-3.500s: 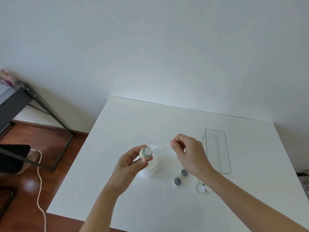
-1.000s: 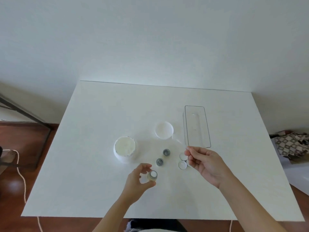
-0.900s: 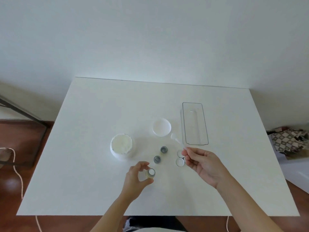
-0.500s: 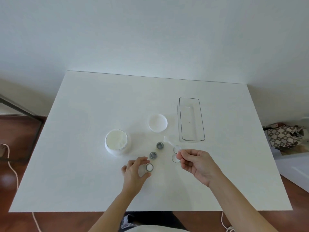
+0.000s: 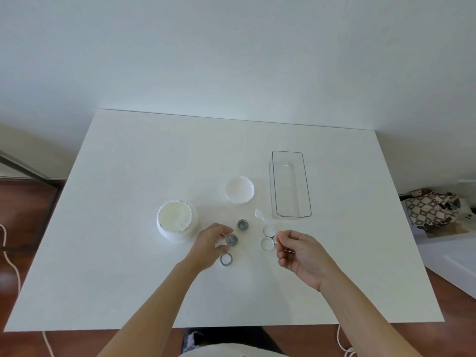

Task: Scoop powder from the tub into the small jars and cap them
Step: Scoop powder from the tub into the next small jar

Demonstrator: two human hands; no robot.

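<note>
The white powder tub (image 5: pixel 176 219) stands open at the left. Three small jars stand to its right: one full of powder (image 5: pixel 226 259) nearest me, an empty one (image 5: pixel 232 240) and a second empty one (image 5: pixel 243 224) farther back. My left hand (image 5: pixel 207 247) has thumb and forefinger closed on the middle jar, which stands on the table. My right hand (image 5: pixel 300 249) pinches the handle of a clear scoop (image 5: pixel 259 213) that points away, over two white jar caps (image 5: pixel 268 237).
The tub's white lid (image 5: pixel 239 189) lies upturned behind the jars. A clear rectangular tray (image 5: pixel 289 184) stands at the right. The white table's (image 5: pixel 128 266) front edge is close to my body. A patterned bag (image 5: pixel 432 208) lies on the floor at right.
My left hand carried the filled jar away from the tub, set it on the table and moved onto the middle empty jar. My right hand brought the scoop down near the caps.
</note>
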